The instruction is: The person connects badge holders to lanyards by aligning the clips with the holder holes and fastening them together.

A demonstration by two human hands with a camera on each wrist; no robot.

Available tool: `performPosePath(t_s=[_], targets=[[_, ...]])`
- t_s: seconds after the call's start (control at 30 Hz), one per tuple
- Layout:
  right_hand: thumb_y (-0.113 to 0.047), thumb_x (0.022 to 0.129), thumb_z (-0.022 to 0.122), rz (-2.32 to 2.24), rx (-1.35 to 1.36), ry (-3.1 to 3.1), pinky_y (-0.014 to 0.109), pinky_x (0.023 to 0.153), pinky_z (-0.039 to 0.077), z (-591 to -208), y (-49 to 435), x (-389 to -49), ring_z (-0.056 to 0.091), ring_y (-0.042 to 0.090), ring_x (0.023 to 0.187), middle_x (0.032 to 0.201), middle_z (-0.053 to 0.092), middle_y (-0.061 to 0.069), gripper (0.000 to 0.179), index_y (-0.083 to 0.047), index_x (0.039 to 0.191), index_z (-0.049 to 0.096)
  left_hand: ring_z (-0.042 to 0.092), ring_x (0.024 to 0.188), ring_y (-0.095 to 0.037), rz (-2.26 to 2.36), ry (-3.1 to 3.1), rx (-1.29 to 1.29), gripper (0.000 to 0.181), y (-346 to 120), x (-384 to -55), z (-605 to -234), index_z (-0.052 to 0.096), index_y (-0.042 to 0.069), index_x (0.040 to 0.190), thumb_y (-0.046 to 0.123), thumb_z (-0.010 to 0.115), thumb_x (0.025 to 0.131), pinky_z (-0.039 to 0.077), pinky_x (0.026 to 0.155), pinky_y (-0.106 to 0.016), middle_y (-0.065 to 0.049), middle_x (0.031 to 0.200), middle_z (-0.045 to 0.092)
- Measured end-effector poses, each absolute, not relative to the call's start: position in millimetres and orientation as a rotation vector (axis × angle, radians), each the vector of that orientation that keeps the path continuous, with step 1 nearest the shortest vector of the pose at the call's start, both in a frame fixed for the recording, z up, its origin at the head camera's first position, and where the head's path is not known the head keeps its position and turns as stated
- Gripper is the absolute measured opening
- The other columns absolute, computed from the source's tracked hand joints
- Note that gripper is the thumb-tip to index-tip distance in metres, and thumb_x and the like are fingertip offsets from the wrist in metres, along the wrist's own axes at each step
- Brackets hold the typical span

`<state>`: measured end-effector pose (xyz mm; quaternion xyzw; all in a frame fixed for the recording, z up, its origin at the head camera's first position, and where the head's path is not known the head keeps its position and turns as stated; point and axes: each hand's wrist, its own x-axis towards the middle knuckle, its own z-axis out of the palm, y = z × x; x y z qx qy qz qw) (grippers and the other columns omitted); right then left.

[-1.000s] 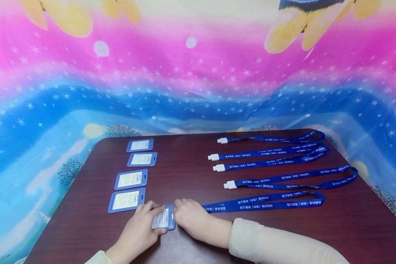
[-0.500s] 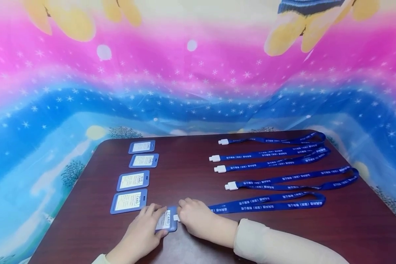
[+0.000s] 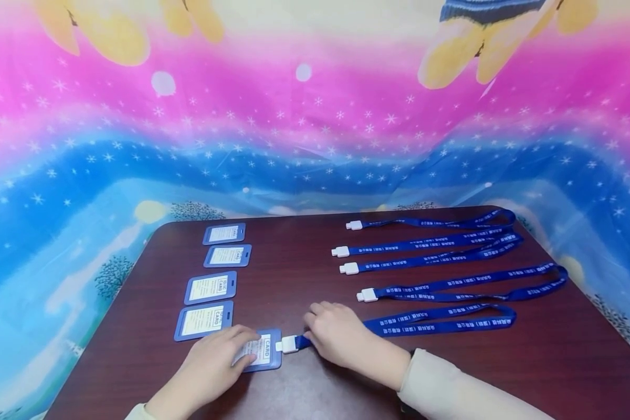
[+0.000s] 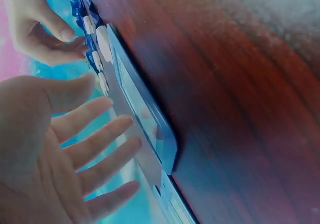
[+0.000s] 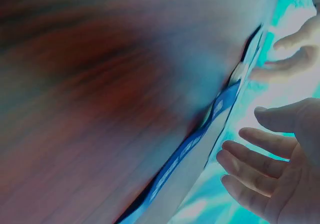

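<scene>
A blue-framed badge holder (image 3: 273, 353) lies flat at the near middle of the table, its printed card facing up. The white clip (image 3: 290, 344) of a blue lanyard (image 3: 425, 326) sits at its slotted end, and the strap runs off to the right. Over the badge's left part is my left hand (image 3: 215, 356); in the left wrist view its fingers (image 4: 100, 154) are spread and apart from the badge. My right hand (image 3: 341, 332) hovers above the strap just right of the clip, hiding some of it. Its fingers (image 5: 255, 159) are relaxed and hold nothing.
Several more badge holders (image 3: 212, 287) lie in a column on the left. On the right, several blue lanyards (image 3: 409, 262) with white clips lie in rows, clips pointing left. The dark wooden table (image 3: 294, 280) ends at a colourful hanging cloth (image 3: 315, 134).
My right hand has let go of the clip and moved right, uncovering it at the badge slot. My left hand has loosened from the badge and shifted slightly left.
</scene>
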<state>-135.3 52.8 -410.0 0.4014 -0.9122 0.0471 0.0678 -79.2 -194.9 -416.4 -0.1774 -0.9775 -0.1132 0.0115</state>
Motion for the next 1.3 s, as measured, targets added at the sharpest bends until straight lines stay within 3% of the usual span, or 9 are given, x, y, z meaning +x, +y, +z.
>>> performPosePath(t_s=[0.17, 0.4, 0.67, 1.07, 1.3], targets=[[-0.026, 0.091, 0.072, 0.208, 1.142, -2.734, 0.033, 0.073, 0.056, -412.9, 72.5, -144.4, 0.063, 0.016, 0.08, 0.087, 0.066, 0.001, 0.018, -0.009, 0.097, 0.074, 0.067, 0.097, -0.012, -0.363, -3.004, -0.461, 0.016, -196.3, -78.7, -414.9, 0.075, 0.023, 0.102, 0.027, 0.077, 0.086, 0.054, 0.086, -0.041, 0.013, 0.1, 0.07], [-0.026, 0.087, 0.078, 0.207, 1.012, -2.709, 0.033, 0.071, 0.057, -414.6, 97.3, -155.1, 0.064, 0.015, 0.077, 0.084, 0.067, 0.001, 0.018, -0.01, 0.096, 0.075, 0.067, 0.098, -0.012, -0.39, -3.025, -0.404, 0.013, -197.7, -75.9, -413.0, 0.075, 0.024, 0.1, 0.027, 0.077, 0.087, 0.055, 0.085, -0.041, 0.014, 0.098, 0.069], [-0.023, 0.082, 0.083, 0.236, 0.875, -2.719, 0.036, 0.077, 0.058, -414.8, 121.7, -167.6, 0.067, 0.017, 0.082, 0.088, 0.071, 0.002, 0.022, -0.01, 0.099, 0.077, 0.065, 0.099, -0.011, -0.381, -3.016, -0.395, 0.013, -199.1, -75.3, -414.8, 0.075, 0.025, 0.098, 0.027, 0.078, 0.086, 0.054, 0.086, -0.04, 0.014, 0.098, 0.069], [-0.024, 0.078, 0.086, 0.304, 0.853, -2.771, 0.045, 0.082, 0.057, -422.2, 156.7, -194.3, 0.068, 0.024, 0.089, 0.097, 0.072, 0.006, 0.03, -0.01, 0.102, 0.077, 0.063, 0.097, -0.006, -0.369, -2.973, -0.47, 0.011, -202.1, -75.5, -425.0, 0.074, 0.026, 0.097, 0.026, 0.077, 0.087, 0.055, 0.082, -0.037, 0.018, 0.097, 0.068], [-0.023, 0.078, 0.086, 0.314, 0.857, -2.864, 0.043, 0.08, 0.057, -429.3, 161.4, -203.3, 0.066, 0.021, 0.084, 0.091, 0.07, 0.004, 0.027, -0.009, 0.099, 0.077, 0.063, 0.095, -0.005, -0.378, -2.947, -0.48, 0.011, -203.9, -76.2, -424.8, 0.075, 0.026, 0.096, 0.025, 0.077, 0.086, 0.055, 0.082, -0.036, 0.018, 0.096, 0.067]])
